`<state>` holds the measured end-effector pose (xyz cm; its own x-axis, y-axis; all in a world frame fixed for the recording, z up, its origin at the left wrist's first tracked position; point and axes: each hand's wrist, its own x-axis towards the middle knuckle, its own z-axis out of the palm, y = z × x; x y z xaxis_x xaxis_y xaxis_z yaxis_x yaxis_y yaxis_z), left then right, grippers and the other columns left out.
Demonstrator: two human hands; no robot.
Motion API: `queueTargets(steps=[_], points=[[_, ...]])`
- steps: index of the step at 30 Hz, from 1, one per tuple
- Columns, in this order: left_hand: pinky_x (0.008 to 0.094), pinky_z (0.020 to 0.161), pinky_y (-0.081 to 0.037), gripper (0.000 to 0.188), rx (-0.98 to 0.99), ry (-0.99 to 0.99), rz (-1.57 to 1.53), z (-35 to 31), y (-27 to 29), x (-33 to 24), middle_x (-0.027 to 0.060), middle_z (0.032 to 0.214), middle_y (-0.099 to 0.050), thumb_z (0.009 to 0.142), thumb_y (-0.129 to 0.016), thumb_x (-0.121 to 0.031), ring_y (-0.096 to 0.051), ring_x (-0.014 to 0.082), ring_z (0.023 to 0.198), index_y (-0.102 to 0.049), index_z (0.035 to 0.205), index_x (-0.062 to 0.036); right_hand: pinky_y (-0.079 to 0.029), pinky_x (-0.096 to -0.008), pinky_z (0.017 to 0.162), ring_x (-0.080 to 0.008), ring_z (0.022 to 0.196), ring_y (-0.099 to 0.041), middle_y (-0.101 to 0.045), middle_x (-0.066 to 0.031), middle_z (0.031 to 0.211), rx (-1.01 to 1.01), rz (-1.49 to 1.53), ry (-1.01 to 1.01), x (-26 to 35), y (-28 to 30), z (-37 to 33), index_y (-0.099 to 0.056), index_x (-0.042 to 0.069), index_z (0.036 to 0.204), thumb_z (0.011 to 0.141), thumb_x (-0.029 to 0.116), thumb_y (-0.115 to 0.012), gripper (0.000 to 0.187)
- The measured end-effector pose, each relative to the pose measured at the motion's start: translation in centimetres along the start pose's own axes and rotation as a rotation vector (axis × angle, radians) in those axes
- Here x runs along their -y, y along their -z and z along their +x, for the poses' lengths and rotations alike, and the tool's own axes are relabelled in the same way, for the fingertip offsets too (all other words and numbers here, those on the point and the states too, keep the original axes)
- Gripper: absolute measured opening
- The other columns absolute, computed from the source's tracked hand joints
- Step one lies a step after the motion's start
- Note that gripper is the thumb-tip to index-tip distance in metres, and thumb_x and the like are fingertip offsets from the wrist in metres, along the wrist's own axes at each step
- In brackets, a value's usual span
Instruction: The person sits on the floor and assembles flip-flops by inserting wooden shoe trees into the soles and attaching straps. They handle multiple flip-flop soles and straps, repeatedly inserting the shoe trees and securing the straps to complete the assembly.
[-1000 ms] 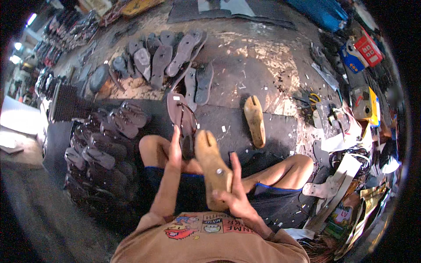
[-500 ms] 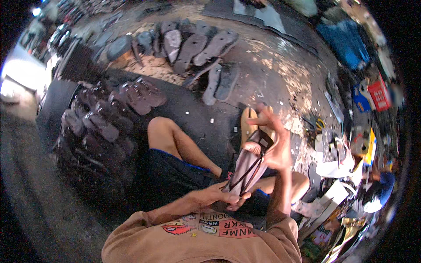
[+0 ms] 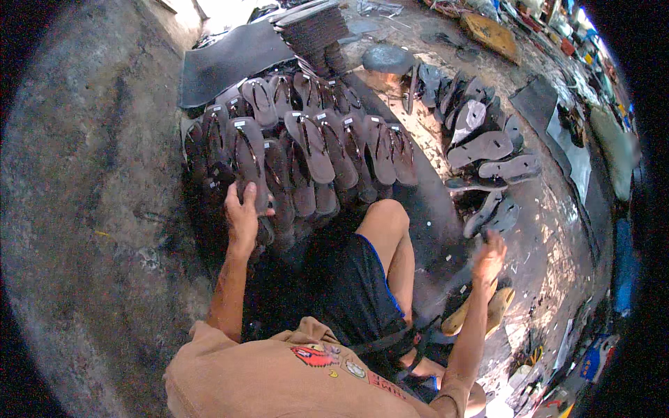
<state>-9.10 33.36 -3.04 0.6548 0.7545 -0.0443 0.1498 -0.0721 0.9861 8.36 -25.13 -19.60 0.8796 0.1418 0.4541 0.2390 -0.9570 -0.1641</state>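
A dark brown flip-flop (image 3: 245, 150) with a small white label at one end is in my left hand (image 3: 241, 221), held at its lower end. It lies against rows of similar dark flip-flops (image 3: 308, 150) at the left, many with white labels. My right hand (image 3: 490, 259) is away to the right, beside grey foot-shaped soles (image 3: 503, 216) on the floor. Its fingers look curled but are smeared by motion, and nothing shows clearly in them. Just below that hand are two yellow foot-shaped pieces (image 3: 499, 312), partly behind my right forearm.
Behind the flip-flops stand a dark sheet (image 3: 233, 63) and a stack of dark sheets (image 3: 313, 31). More grey soles (image 3: 481, 150) lie across the middle right. My bent knee (image 3: 387, 219) rises between the hands. Blue cloth (image 3: 622, 265) lies at the far right.
The view has turned left. The flip-flop that both hands held before me is gone from there. My left hand now grips one at the rows; my right hand has come away to the right.
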Motion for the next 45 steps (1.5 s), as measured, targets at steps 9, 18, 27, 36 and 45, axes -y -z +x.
queueTargets(steps=[9, 18, 27, 36, 45], points=[[0.0363, 0.109, -0.050, 0.054, 0.619, -0.199, -0.280, -10.9, -14.4, -4.3, 0.0083, 0.137, -0.062, 0.098, -0.067, -0.002, -0.061, 0.0200, 0.124, -0.051, 0.150, -0.0058, -0.061, -0.0361, 0.083, -0.0235, 0.098, -0.068, -0.068, -0.0131, 0.113, -0.665, 1.333, -0.877, 10.5, 21.1, -6.3, -0.062, 0.006, 0.129, 0.100, 0.010, -0.071, 0.030], [0.0339, 0.104, -0.053, 0.045, 1.244, -0.010, -0.548, -23.6, -25.4, -8.2, 0.0077, 0.125, -0.065, 0.098, -0.072, 0.005, -0.063, 0.0141, 0.119, -0.054, 0.139, 0.0005, -0.062, -0.0399, 0.097, -0.0173, 0.106, -0.068, -0.068, -0.0052, 0.119, -0.432, 1.747, -1.039, 15.7, 19.2, -15.4, -0.057, 0.005, 0.131, 0.104, 0.007, -0.070, 0.030], [0.0428, 0.095, -0.060, 0.035, 0.963, -1.014, -0.172, -27.0, -24.0, -12.2, 0.0152, 0.113, -0.074, 0.078, -0.086, 0.005, -0.073, 0.0321, 0.110, -0.075, 0.111, 0.0005, -0.054, -0.0301, 0.092, -0.0156, 0.101, -0.067, -0.071, -0.0085, 0.109, -0.671, 1.313, -0.653, 20.0, 26.2, -8.7, -0.070, -0.002, 0.114, 0.093, -0.004, -0.079, 0.023], [0.0467, 0.104, -0.060, 0.033, 0.957, -1.053, -0.266, -26.3, -23.6, -10.8, 0.0248, 0.133, -0.069, 0.082, -0.083, 0.007, -0.070, 0.0395, 0.125, -0.073, 0.114, 0.0005, -0.055, -0.0289, 0.091, -0.0155, 0.105, -0.068, -0.071, -0.0090, 0.111, -0.585, 1.526, -0.645, 20.7, 26.4, -9.9, -0.071, -0.003, 0.122, 0.095, -0.007, -0.076, 0.028], [0.0379, 0.084, -0.058, 0.037, 1.165, -1.290, -0.156, -22.7, -24.7, -12.4, 0.0103, 0.110, -0.076, 0.074, -0.078, 0.009, -0.077, 0.0286, 0.104, -0.076, 0.107, -0.0077, -0.050, -0.0316, 0.104, -0.0148, 0.117, -0.065, -0.072, -0.0082, 0.127, -0.307, 1.137, -0.836, 11.8, 31.3, -10.2, -0.066, -0.002, 0.135, 0.104, 0.012, -0.069, 0.034]])
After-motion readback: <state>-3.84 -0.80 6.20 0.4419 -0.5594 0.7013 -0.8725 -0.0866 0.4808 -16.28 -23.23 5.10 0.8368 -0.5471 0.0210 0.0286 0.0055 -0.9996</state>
